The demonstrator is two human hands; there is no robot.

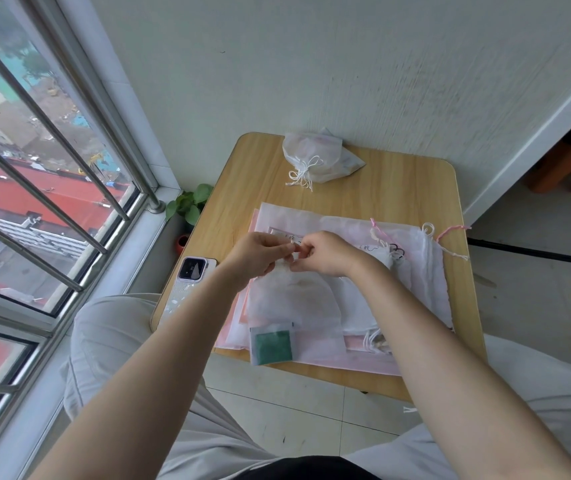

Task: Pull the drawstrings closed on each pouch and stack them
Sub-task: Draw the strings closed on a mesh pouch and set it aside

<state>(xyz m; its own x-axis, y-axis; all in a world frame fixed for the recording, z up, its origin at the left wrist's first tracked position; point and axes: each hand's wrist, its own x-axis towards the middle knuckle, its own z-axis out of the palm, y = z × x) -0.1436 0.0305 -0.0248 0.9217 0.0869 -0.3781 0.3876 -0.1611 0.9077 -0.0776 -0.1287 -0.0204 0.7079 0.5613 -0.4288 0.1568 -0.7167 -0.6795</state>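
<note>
A sheer white pouch lies on top of a spread of flat white and pink pouches in the middle of the wooden table. My left hand and my right hand meet at its gathered top edge, and both pinch the pouch's mouth or its drawstring; the string itself is hidden by my fingers. A stack of closed pouches with knotted white strings sits at the table's far edge. A small pouch with a green patch lies at the near edge.
A phone lies on the table's left edge. Loose pink and white strings trail at the right. A small potted plant stands by the window sill on the left. A wall runs behind the table.
</note>
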